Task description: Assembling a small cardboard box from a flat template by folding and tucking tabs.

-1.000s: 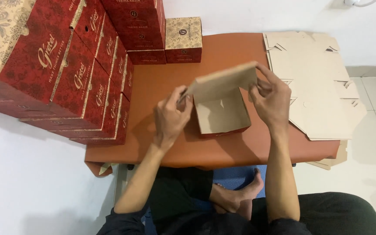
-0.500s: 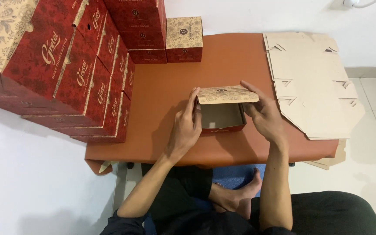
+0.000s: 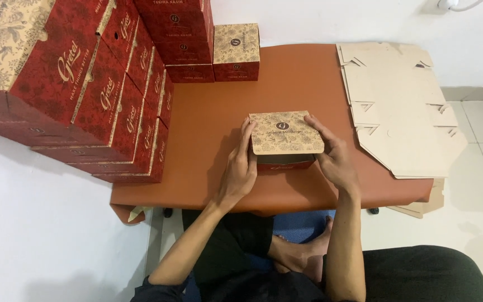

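A small cardboard box (image 3: 285, 133) with a tan patterned lid and red sides sits on the low brown table (image 3: 208, 128), near its front edge. Its lid lies nearly flat, with a narrow gap at the front. My left hand (image 3: 240, 168) presses against the box's left side, fingers up along the edge. My right hand (image 3: 335, 156) holds the right side, fingertips on the lid's corner.
Stacks of finished red and tan boxes (image 3: 85, 84) fill the table's left and back left. One small finished box (image 3: 236, 51) stands at the back. A pile of flat unfolded cardboard blanks (image 3: 403, 106) lies on the right. My crossed legs and a bare foot (image 3: 300, 254) are below the table.
The box was held tilted up and open; it has come down onto the table and its lid has folded down over it. Both hands moved lower and closer to the box sides.
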